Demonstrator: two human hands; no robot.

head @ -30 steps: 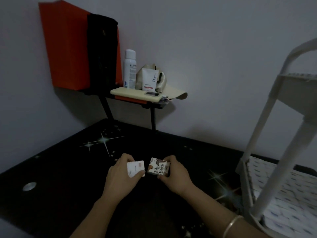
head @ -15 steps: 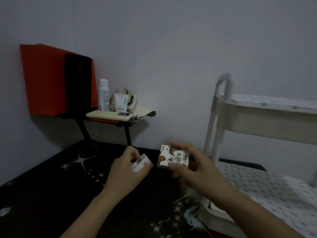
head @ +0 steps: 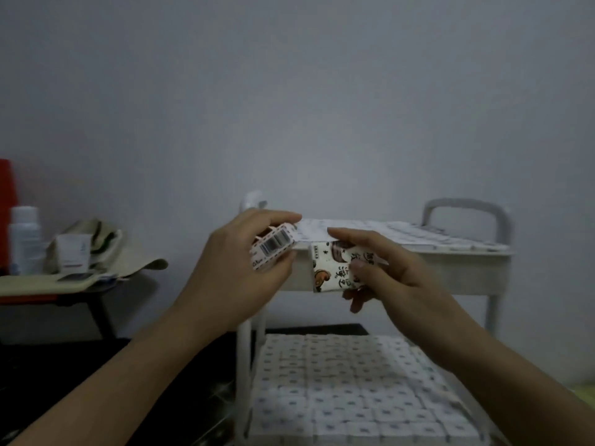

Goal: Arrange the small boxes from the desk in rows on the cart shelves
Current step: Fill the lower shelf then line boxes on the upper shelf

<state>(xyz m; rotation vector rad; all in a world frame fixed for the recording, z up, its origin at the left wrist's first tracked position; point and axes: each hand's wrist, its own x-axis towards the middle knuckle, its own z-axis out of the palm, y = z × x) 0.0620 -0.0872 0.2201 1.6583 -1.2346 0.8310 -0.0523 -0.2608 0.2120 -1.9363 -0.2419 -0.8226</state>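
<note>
My left hand (head: 235, 268) grips a small white box with a barcode (head: 273, 246), held in the air at the near left corner of the cart's top shelf (head: 450, 249). Just to its right, my right hand (head: 396, 268) grips a white box printed with characters and a cartoon (head: 331, 268), in front of that shelf's front rim. The white cart has a lower shelf (head: 354, 381) with a dotted white lining. The black desk (head: 80, 365) lies at the lower left.
A small side stand (head: 48, 284) on the left carries a white bottle (head: 24, 239), a tube and a cloth bag. The cart's curved handle (head: 467, 207) rises at the back right. A grey wall closes the view behind.
Both hands lifted their boxes off the black desk and carried them right and up to the cart's top shelf. My view swung right, so the cart now fills the middle.
</note>
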